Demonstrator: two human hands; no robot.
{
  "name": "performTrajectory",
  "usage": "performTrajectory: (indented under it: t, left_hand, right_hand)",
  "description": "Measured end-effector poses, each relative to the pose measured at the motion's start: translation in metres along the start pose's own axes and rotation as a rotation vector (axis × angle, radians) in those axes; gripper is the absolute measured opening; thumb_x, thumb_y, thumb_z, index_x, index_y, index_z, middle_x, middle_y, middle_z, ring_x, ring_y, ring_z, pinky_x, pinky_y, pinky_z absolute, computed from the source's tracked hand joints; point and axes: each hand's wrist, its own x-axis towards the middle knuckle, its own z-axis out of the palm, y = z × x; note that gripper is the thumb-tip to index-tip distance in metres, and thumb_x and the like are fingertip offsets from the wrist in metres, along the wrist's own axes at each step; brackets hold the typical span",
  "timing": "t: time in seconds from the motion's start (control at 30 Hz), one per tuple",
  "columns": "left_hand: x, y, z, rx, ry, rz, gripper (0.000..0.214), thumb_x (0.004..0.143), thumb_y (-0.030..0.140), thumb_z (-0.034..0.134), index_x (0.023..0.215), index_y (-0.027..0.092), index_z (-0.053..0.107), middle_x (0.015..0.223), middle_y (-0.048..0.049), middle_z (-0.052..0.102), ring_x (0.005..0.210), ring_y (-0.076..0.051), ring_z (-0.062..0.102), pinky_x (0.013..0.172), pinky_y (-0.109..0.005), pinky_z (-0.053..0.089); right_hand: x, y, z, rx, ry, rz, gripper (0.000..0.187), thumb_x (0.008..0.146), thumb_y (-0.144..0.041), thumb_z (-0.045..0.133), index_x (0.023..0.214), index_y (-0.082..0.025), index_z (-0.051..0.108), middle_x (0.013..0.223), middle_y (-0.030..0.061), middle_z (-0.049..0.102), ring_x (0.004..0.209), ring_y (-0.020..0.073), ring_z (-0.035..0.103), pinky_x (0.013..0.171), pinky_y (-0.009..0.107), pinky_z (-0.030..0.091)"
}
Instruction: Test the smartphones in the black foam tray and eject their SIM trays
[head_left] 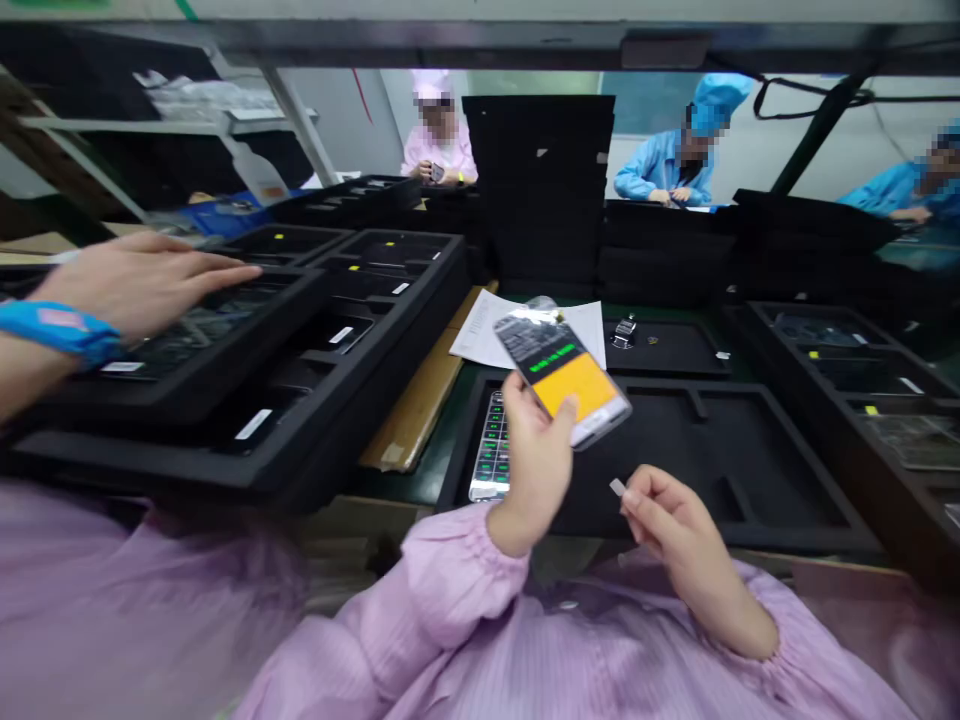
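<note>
At frame centre we see a tilted glossy panel [561, 378], yellow and green labelled; below it, a small pale tab [617, 487].

I see a green bench top [439, 455], black trays [540, 190] stacked behind, dark rail [480, 45] overhead, grey shelf [127, 123], pale wall [750, 150], pink-coated worker [442, 150], blue-coated worker [664, 165] beyond

Just the one cam here, strapped to the person's head and tilted forward and down over the bench [439, 450]. It sits really close: lilac sleeves [465, 620] fill the bottom edge, and the left hand [536, 455] gripping a phone [562, 375] and the right hand [664, 515] pinching a small tab [617, 487] land about centre. Wide lens, so the black foam trays [375, 400] bow outward at both sides. A dark shelf rail [480, 40] cuts the top, and under it you look straight across at people [660, 160] on the far side.
</note>
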Motion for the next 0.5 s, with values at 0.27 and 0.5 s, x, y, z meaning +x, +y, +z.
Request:
performTrajectory:
  t: [0.27,0.5]
  left_hand:
    - [0.003,-0.030,-0.026,0.321,-0.233,-0.427,0.051,0.070,0.012,0.071,0.118,0.016,0.056,0.120,-0.0143,0.069,0.119,-0.031,0.064,0.107,-0.050,0.046]
    - [-0.003,0.008,-0.031,0.632,-0.303,-0.198,0.054,0.081,0.031,0.069,0.132,0.016,0.060,0.162,-0.0160,0.034,0.153,-0.030,0.024,0.125,-0.048,0.018]
  right_hand:
    - [0.137,-0.093,-0.078,-0.451,0.206,0.027,0.038,0.093,-0.037,0.051,0.062,-0.021,0.037,0.055,-0.0062,0.035,0.041,0.0048,0.022,0.038,0.020,0.019]
    - [0.223,-0.098,-0.115,-0.918,0.415,-0.120,0.025,0.098,-0.038,0.061,0.098,-0.014,0.065,0.095,0.0036,0.066,0.081,0.0144,0.064,0.075,0.031,0.056]
